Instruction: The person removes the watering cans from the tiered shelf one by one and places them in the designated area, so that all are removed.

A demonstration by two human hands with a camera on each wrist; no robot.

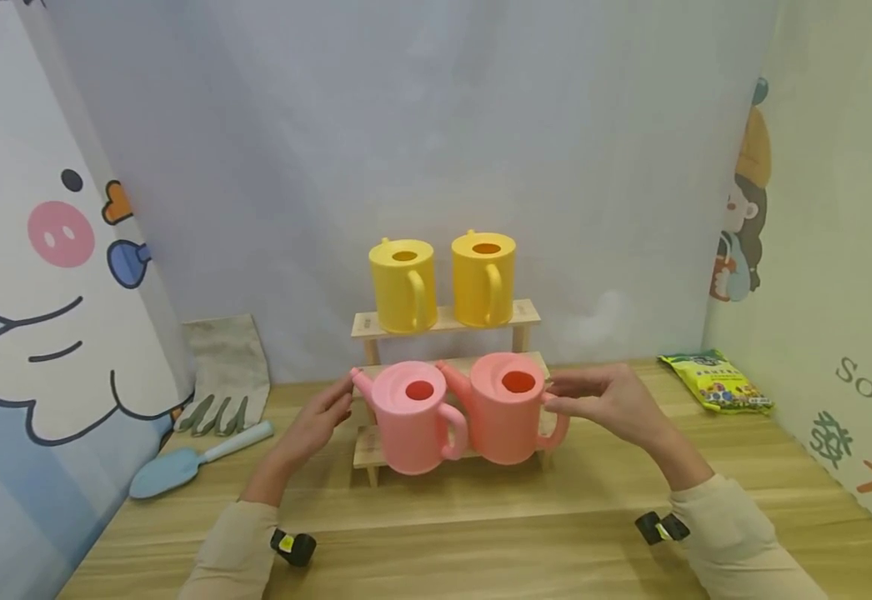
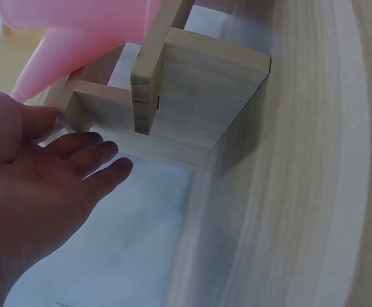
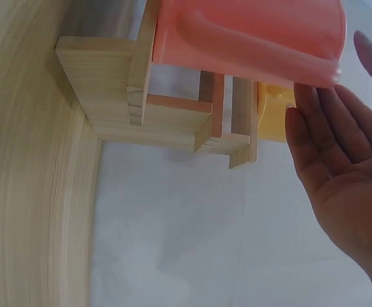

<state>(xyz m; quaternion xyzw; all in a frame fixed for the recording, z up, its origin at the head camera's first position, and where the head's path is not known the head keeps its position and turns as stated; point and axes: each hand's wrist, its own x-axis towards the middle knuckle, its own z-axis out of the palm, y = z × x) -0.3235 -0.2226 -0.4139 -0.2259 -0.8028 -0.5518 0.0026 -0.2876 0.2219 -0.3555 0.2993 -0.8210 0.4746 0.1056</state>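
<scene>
Two watering cans, one light pink point(image 1: 409, 429) and one coral pink point(image 1: 507, 421), stand side by side on the lowest tier of a wooden stepped stand point(image 1: 368, 446). Their spouts point left and their handles right. My left hand point(image 1: 321, 417) is beside the light pink can's spout, its fingers loosely bent at the end of the stand's middle tier. Nothing is held in its palm, as the left wrist view shows. On the other side my right hand point(image 1: 616, 404) has its fingers extended, fingertips right at the coral can's upper side above the handle. Its thumb stays apart from the can.
Two yellow watering cans point(image 1: 404, 287) stand on the top tier. To the left lie a light blue trowel point(image 1: 169, 473) and a pair of grey gloves point(image 1: 226, 367) against the wall. A yellow-green packet point(image 1: 717, 382) lies at the back right. Printed cloth walls enclose the table.
</scene>
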